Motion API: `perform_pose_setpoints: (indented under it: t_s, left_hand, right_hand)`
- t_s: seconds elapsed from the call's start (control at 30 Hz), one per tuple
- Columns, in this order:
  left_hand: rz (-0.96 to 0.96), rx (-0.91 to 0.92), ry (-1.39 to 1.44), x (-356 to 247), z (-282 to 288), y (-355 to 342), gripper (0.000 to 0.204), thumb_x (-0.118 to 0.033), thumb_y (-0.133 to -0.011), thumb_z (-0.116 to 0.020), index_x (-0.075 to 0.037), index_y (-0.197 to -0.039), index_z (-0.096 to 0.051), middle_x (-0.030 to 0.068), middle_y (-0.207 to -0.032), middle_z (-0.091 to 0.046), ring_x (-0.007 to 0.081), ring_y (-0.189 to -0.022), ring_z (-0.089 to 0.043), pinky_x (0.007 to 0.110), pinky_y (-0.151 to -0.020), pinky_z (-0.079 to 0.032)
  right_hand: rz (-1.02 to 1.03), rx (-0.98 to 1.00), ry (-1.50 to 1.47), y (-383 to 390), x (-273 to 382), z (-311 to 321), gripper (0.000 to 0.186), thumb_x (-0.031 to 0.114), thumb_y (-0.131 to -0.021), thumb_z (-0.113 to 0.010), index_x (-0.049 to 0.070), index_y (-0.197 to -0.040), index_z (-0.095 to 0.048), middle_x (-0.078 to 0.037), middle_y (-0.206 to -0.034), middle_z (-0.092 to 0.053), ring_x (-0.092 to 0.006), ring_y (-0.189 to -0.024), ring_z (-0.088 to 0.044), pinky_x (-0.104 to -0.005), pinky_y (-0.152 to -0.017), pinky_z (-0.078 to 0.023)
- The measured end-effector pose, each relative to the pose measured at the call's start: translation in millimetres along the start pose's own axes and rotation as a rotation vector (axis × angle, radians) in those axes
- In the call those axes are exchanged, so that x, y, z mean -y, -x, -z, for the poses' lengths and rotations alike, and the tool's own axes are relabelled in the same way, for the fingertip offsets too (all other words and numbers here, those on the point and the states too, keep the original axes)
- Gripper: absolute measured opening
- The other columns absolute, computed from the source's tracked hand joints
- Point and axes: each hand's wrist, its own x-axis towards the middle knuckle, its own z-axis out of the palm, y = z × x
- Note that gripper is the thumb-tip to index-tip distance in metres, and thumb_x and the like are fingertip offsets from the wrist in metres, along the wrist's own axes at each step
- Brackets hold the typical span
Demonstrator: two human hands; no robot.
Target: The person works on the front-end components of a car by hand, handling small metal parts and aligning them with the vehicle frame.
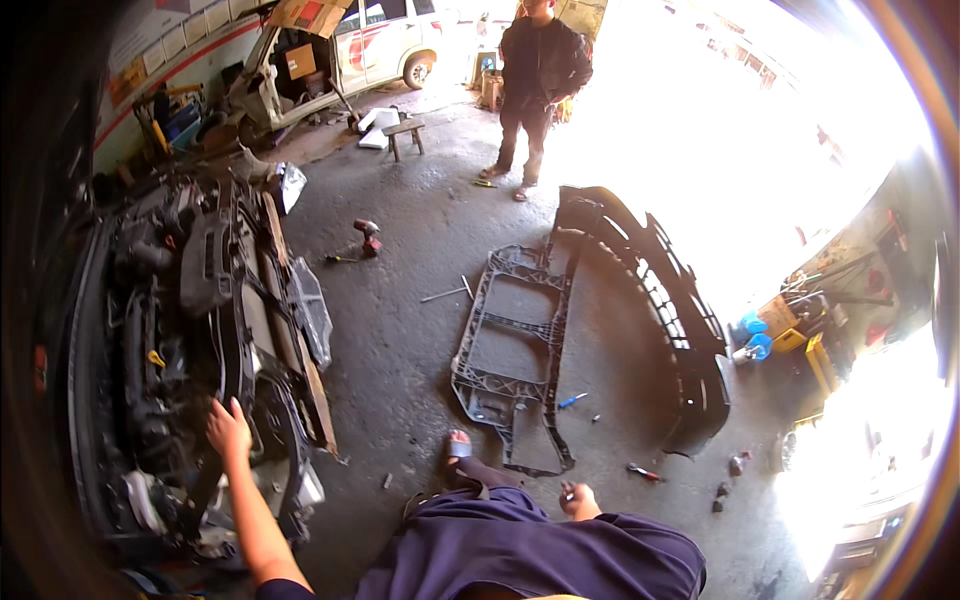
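My left hand (228, 430) reaches out and rests with fingers spread on the front frame of a stripped car engine bay (190, 330) at the left. My right hand (577, 497) hangs by my hip, fingers curled around a small dark object that I cannot make out. A black radiator support frame (515, 355) lies flat on the concrete floor in front of me. A black front bumper (670, 300) stands on its edge just right of it. My sandalled foot (459, 447) touches the frame's near end.
A person in dark clothes (535, 85) stands at the back. A red cordless drill (368, 236), a metal rod (445, 293), a blue-handled tool (572, 400) and a red-handled screwdriver (642, 471) lie on the floor. A white car (340, 50) with open parts and a small stool (404, 135) stand far back.
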Motion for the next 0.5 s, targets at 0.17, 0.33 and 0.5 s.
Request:
perform_pose_setpoints:
  t_s: [0.17,0.33,0.5]
  left_hand:
    - [0.099,-0.023,0.009,-20,-6,-13,0.057,-0.05,-0.096,-0.038,-0.003,-0.126,-0.05,0.0209,-0.108,-0.063,0.0385,-0.099,-0.06,0.049,-0.085,-0.046]
    - [0.237,0.031,0.005,-19,11,-57,0.061,-0.054,-0.098,-0.031,-0.003,-0.126,-0.051,0.0204,-0.116,-0.062,0.0387,-0.102,-0.061,0.049,-0.084,-0.048]
    - [0.394,0.158,0.153,-10,2,-62,0.069,-0.061,-0.095,-0.028,-0.006,-0.129,-0.052,0.0196,-0.122,-0.06,0.0388,-0.11,-0.057,0.05,-0.09,-0.046]
  right_hand:
    - [0.114,0.188,0.747,2,24,-199,0.032,0.011,-0.095,-0.042,0.007,-0.124,-0.054,-0.006,-0.094,-0.07,-0.0105,-0.051,-0.042,-0.0281,-0.046,-0.041]
    - [0.39,0.396,1.202,53,34,-324,0.032,0.01,-0.085,-0.054,0.002,-0.115,-0.06,-0.013,-0.083,-0.069,-0.0171,-0.053,-0.057,-0.0311,-0.045,-0.044]
    - [0.346,0.251,1.122,28,39,-334,0.031,0.015,-0.088,-0.052,0.003,-0.115,-0.058,-0.014,-0.088,-0.071,-0.0173,-0.047,-0.048,-0.0325,-0.043,-0.042]
